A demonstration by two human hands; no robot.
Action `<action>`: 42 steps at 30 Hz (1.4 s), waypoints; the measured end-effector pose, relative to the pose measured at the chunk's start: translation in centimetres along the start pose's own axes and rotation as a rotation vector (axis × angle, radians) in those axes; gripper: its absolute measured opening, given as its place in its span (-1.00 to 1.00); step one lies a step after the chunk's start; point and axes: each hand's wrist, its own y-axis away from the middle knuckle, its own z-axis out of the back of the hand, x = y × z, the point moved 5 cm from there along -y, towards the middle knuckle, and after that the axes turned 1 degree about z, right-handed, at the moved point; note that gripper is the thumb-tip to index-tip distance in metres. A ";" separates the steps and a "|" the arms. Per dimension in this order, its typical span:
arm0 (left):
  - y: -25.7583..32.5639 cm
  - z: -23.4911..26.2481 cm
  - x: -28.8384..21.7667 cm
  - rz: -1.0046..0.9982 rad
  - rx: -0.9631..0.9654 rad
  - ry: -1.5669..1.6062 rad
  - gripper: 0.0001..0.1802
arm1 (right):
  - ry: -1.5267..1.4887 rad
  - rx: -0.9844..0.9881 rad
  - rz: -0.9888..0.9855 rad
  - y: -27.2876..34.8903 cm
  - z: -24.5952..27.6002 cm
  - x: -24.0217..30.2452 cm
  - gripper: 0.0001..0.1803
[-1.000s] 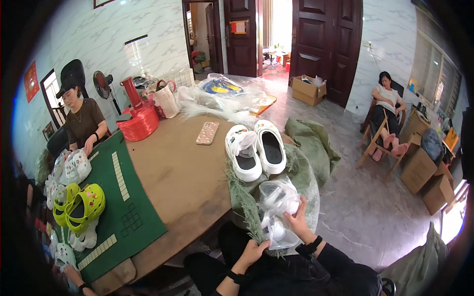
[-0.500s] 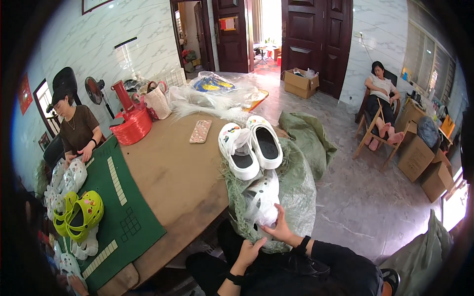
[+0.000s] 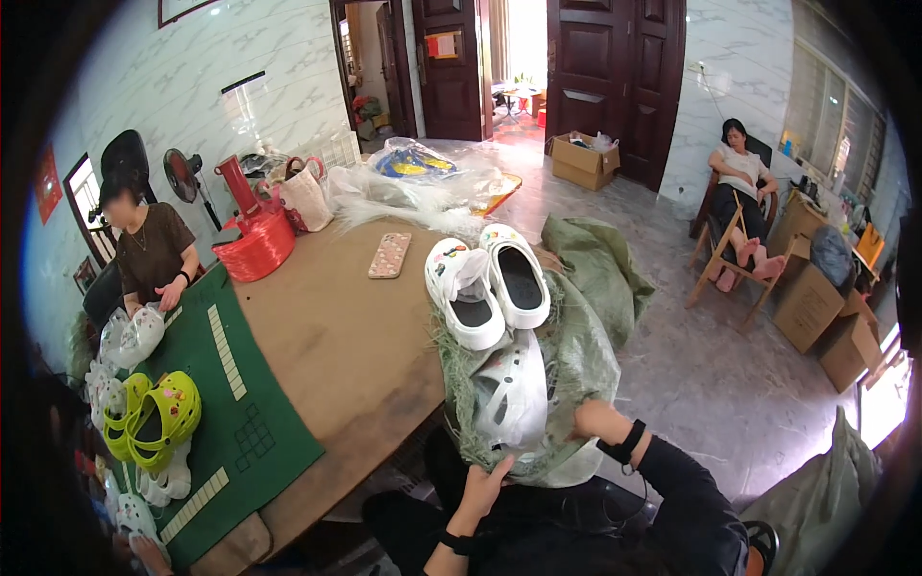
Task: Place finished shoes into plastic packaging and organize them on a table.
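Observation:
A green woven sack [image 3: 588, 350] lies at the table's right edge and hangs toward my lap, its mouth spread. My left hand [image 3: 484, 488] is closed on the sack's near rim. On its right side, my right hand [image 3: 597, 420] grips the sack's edge in curled fingers. Between them a white clog [image 3: 523, 372] with its strap, partly wrapped in clear plastic, sits in the mouth. Anything deeper in the sack is hidden. Just beyond stands a pair of white clogs [image 3: 531, 312] with colourful charms and dark insoles, resting on the sack and table edge.
Left of me a green mat [image 3: 269, 437] holds yellow-green clogs [image 3: 171, 437]. A co-worker [image 3: 154, 245] sits there handling bagged shoes. On the brown table [image 3: 336, 336] are a phone [image 3: 389, 256], red twine roll [image 3: 254, 252] and plastic bags. Another person [image 3: 740, 178] sits far right.
My right hand has left the clog in the sack and moved right, onto the sack's edge. That clog now shows more fully. My left hand stays at the near rim.

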 end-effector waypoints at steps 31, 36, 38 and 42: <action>-0.8 0.2 1.8 0.100 0.184 -0.458 -0.52 | -0.140 -1.121 0.510 8.7 14.8 3.6 -0.60; 0.1 -1.4 -1.5 0.149 0.194 -0.523 -0.61 | -0.636 -0.407 0.145 -6.7 10.5 -3.3 -0.63; -0.2 -1.0 -0.5 0.055 0.223 -0.502 -0.66 | -0.631 -0.392 0.184 -10.5 8.4 -5.4 -0.64; -0.8 0.0 0.9 0.035 0.176 -0.445 -0.60 | -0.325 -0.413 0.257 -10.7 7.8 -4.8 -0.57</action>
